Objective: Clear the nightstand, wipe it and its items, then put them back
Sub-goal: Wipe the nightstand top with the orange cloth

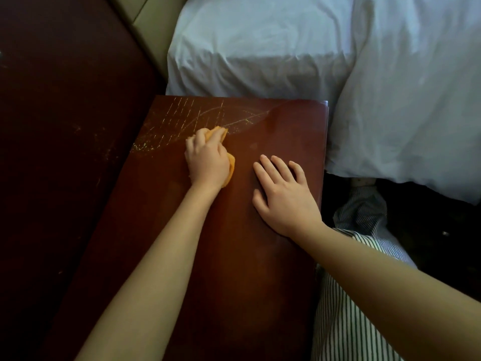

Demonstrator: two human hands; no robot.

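Note:
The nightstand [281, 131] has a dark red-brown wooden top that fills the middle of the head view, with pale scratch marks near its far left corner. My left hand [207, 160] grips a crumpled orange cloth [231, 166] and presses it on the top, just below the scratches. To its right, my right hand [285, 194] lies flat on the wood with its fingers spread and holds nothing. No other items stand on the nightstand.
A bed with white sheets [260, 48] and a white pillow [416, 100] borders the nightstand at the back and right. A dark wooden panel [65, 126] runs along the left. Striped fabric [346, 308] shows at the lower right, beside the nightstand's edge.

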